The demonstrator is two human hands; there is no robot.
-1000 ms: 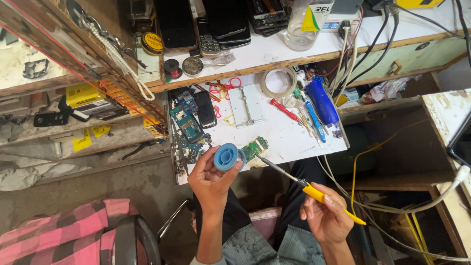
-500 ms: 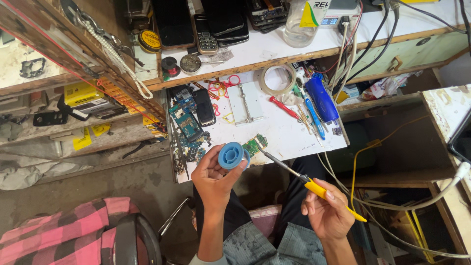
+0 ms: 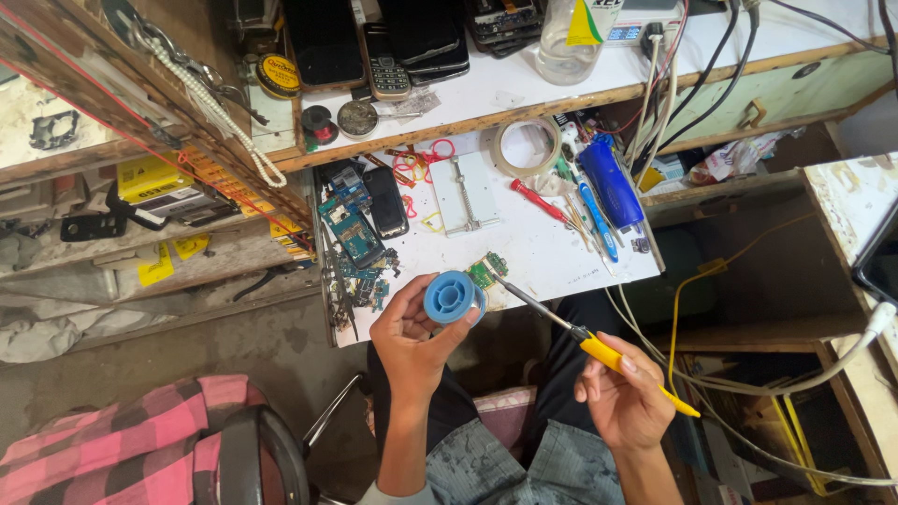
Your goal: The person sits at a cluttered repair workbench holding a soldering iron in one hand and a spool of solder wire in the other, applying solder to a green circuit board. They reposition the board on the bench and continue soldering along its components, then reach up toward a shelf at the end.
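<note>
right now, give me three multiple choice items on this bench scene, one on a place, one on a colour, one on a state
1. Where is the round blue plastic solder spool?
A. in the left hand
B. flat on the white work board
C. on the upper shelf

2. What colour is the handle of the thin metal-tipped soldering iron?
A. red
B. yellow
C. green

3. How does the right hand stand?
A. open and bare
B. resting flat on the board
C. closed round the iron's handle

Answers:
1 A: the left hand grips the spool in its fingers, raised above the near edge of the white work board.
2 B: the handle is bright yellow.
3 C: the right hand is wrapped round the handle, with the iron's tip pointing toward the spool.
</note>
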